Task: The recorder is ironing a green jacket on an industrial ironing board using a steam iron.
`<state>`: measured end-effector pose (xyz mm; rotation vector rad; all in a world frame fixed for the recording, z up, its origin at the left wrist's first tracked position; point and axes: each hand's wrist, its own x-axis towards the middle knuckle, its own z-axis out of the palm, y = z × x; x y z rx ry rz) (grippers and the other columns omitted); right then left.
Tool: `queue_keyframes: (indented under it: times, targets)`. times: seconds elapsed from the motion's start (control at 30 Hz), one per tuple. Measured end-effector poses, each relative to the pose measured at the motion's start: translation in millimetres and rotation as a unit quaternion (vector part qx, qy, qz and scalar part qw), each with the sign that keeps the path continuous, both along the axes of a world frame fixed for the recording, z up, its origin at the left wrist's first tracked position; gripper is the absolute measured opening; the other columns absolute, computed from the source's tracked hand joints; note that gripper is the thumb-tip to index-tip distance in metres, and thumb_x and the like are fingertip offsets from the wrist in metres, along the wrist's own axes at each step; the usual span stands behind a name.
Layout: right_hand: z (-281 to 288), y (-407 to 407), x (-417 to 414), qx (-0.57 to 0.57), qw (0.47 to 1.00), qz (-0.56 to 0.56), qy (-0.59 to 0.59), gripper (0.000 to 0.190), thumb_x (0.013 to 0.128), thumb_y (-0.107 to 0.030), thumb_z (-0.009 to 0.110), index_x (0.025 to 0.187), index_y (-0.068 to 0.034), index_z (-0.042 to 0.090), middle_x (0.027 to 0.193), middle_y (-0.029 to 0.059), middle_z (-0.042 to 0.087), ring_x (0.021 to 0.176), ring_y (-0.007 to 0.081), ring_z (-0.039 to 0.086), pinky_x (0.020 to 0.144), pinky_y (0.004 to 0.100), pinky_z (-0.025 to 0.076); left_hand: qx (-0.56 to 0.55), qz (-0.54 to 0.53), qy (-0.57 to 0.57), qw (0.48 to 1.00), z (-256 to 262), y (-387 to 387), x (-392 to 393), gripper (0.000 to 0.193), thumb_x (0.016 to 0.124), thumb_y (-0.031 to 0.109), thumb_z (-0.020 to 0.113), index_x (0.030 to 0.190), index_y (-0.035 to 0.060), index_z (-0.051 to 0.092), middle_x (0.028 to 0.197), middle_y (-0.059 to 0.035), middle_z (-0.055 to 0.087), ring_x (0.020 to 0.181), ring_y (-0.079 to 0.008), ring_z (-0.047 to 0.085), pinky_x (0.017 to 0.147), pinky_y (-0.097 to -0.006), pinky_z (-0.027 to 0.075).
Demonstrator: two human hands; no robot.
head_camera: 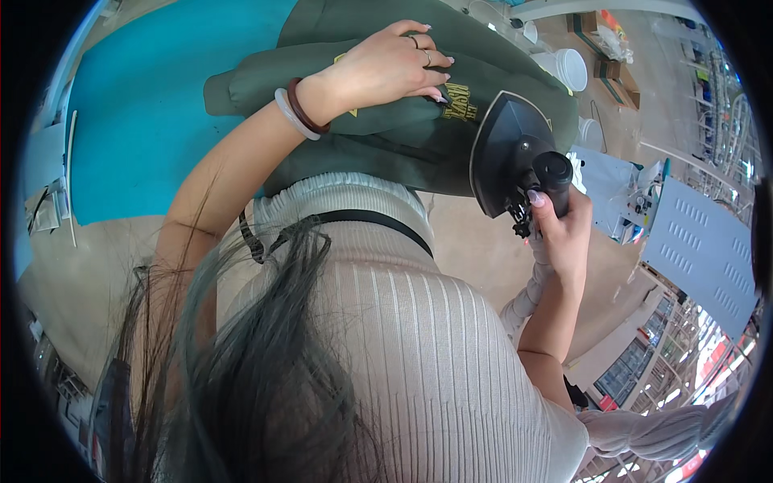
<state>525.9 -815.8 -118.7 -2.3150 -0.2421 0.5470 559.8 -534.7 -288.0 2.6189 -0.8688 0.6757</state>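
A dark green garment (374,145) with yellow lettering lies spread over a blue-covered ironing table (145,121). My left hand (392,63), wearing rings, rests palm down on the garment beside the lettering, its fingers a little apart and nothing held. In my right hand (558,223) is the handle of a black steam iron (507,151). The iron is tilted, its soleplate edge turned toward the lettering, at the right end of the garment near the table's front. Whether the soleplate touches the fabric I cannot tell. A wrapped hose (534,290) runs down from near the iron's handle.
White plastic buckets (570,69) stand beyond the garment's right end, with cardboard boxes (622,84) on the floor past them. A grey vented metal cabinet (694,241) is on the right. Another wrapped hose (646,428) passes near my right shoulder.
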Motion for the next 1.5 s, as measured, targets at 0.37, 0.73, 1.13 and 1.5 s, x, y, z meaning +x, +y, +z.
queue_keyframes:
  times: [0.37, 0.73, 1.13, 1.5]
  targets:
    - [-5, 4, 6, -0.001, 0.999, 0.010, -0.040, 0.038, 0.082, -0.031, 0.075, 0.084, 0.004, 0.063, 0.060, -0.0009, 0.054, 0.056, 0.0064, 0.043, 0.050, 0.0240, 0.037, -0.123, -0.030, 0.064, 0.990, 16, 9, 7, 0.026, 0.083, 0.036, 0.065, 0.092, 0.0133, 0.074, 0.106, 0.0053, 0.068, 0.101, -0.0146, 0.057, 0.093, -0.0327, 0.039]
    - [-9, 3, 7, -0.015, 0.999, 0.008, -0.033, 0.037, 0.082, -0.032, 0.075, 0.083, 0.003, 0.063, 0.060, -0.0017, 0.054, 0.056, 0.0064, 0.042, 0.050, 0.0239, 0.036, -0.150, -0.027, 0.079, 0.985, 12, 9, 10, 0.023, 0.085, 0.034, 0.064, 0.088, 0.0131, 0.074, 0.101, 0.0047, 0.069, 0.100, -0.0155, 0.057, 0.091, -0.0328, 0.039]
    - [-8, 7, 1, -0.007, 0.999, 0.022, -0.035, 0.038, 0.086, -0.034, 0.071, 0.076, 0.001, 0.058, 0.057, -0.0012, 0.052, 0.052, 0.0069, 0.043, 0.048, 0.0238, 0.035, -0.192, -0.016, 0.098, 0.976, 11, 8, 11, 0.023, 0.085, 0.032, 0.065, 0.084, 0.0103, 0.073, 0.097, 0.0061, 0.069, 0.099, -0.0162, 0.056, 0.089, -0.0343, 0.040]
    - [-12, 3, -1, 0.007, 1.000, 0.007, -0.016, 0.034, 0.082, -0.027, 0.076, 0.082, 0.004, 0.063, 0.060, -0.0020, 0.053, 0.056, 0.0062, 0.042, 0.050, 0.0234, 0.035, -0.201, 0.003, 0.132, 0.971, 11, 6, 11, 0.021, 0.086, 0.030, 0.066, 0.084, 0.0116, 0.075, 0.110, 0.0037, 0.068, 0.108, -0.0189, 0.054, 0.097, -0.0358, 0.037]
